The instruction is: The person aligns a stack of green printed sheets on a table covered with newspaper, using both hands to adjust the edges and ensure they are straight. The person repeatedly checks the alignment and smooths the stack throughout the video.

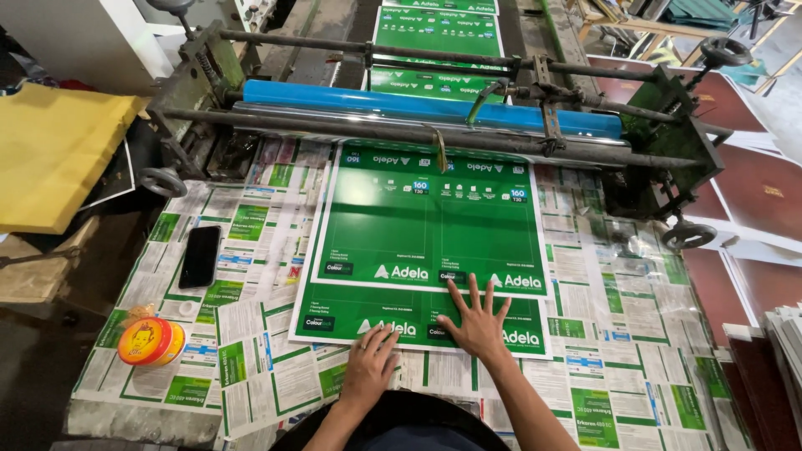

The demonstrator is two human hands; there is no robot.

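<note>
Two glossy green printed sheets (422, 221) lie overlapped on the table, their far ends under the roller machine. My right hand (478, 321) presses flat with spread fingers on the near edge of the sheets. My left hand (370, 361) rests with curled fingers at the lower sheet's front edge (334, 321), beside the right hand. Neither hand grips anything.
A roller machine with a blue roller (418, 104) and dark bars spans the back. A black phone (200, 255) and a round orange-lidded container (152, 342) sit at left on the paper-covered table (622, 351). Yellow sheets (54, 150) lie far left; dark red sheets (752, 192) stack at right.
</note>
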